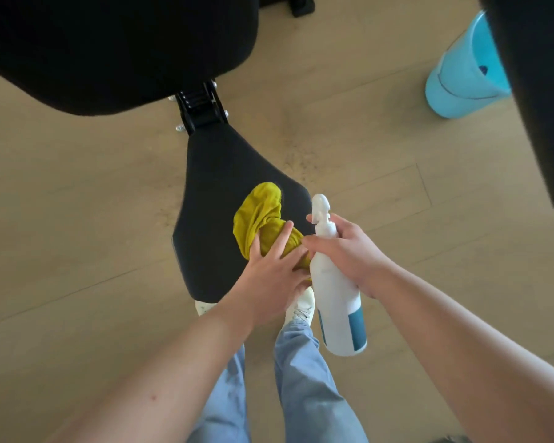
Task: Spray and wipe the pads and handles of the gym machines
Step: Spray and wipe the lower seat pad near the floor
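Yellow cloth [264,215] bunched on the near end of the black seat pad [211,180], left hand [269,270] pressing it with fingers spread, right hand [349,251] wrapped round white spray bottle [336,302] just beside, blue bucket [454,84] well apart on wood floor [77,203].

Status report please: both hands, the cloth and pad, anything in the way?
Left hand presses yellow cloth on black seat pad. Right hand grips spray bottle. Blue bucket apart on floor, not in the way.
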Available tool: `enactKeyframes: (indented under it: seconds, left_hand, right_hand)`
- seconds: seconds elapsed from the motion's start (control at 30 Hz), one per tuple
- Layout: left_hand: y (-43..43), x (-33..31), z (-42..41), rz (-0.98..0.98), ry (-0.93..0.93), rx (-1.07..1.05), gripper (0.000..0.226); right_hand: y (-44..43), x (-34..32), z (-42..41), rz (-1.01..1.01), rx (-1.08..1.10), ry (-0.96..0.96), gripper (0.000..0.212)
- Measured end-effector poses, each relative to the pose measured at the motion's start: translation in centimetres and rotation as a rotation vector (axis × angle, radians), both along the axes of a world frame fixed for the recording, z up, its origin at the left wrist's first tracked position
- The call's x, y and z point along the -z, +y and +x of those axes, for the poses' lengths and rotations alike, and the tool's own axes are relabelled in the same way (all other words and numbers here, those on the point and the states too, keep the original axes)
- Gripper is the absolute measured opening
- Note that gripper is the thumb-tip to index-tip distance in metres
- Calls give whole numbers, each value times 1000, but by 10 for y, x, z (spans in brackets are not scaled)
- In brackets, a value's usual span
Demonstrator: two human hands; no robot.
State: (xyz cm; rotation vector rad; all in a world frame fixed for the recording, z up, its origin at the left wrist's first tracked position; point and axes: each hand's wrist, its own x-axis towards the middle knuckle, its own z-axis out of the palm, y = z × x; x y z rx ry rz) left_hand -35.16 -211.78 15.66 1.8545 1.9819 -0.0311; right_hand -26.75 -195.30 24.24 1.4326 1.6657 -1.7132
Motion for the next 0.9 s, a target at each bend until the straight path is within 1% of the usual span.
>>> enactKeyframes:
  seconds: [0.07,0.1,0.17,0.23,0.33,0.5,0.6,0.7,0.8,0.83,0.9]
  left_hand:
    - [6,2,-14,16,5,-25,42]
    - [12,3,-22,11,4,-79,44]
    - [30,5,-45,-34,-14,-240,44]
    - [51,9,-71,-92,-8,-367,45]
    - [72,13,-106,-147,-5,-496,49]
    - [71,17,-143,-186,-2,-733,51]
    - [33,15,-131,-171,33,-910,53]
    - [-23,8,-94,-154,70,-919,53]
    - [-72,2,-51,-176,6,-960,53]
    - [-81,1,-40,-199,-17,-972,55]
    - [-86,2,-33,-208,-1,-955,56]
  right_hand:
    - [2,-1,-3,-1,-13,-1,36]
    - [4,-1,-5,1,-18,-2,29]
    - [6,0,-7,24,-46,-24,26]
    - [7,3,-10,40,-72,-47,28]
    - [6,7,-17,47,-126,-64,41]
    - [-1,9,-30,49,-178,-37,56]
    - [-8,7,-35,35,-170,-5,55]
    - [-17,2,-37,-5,-184,15,60]
    - [-28,1,-39,-39,-183,23,59]
    - [-32,2,-42,-38,-184,22,60]
    - [-37,3,-47,-34,-198,19,61]
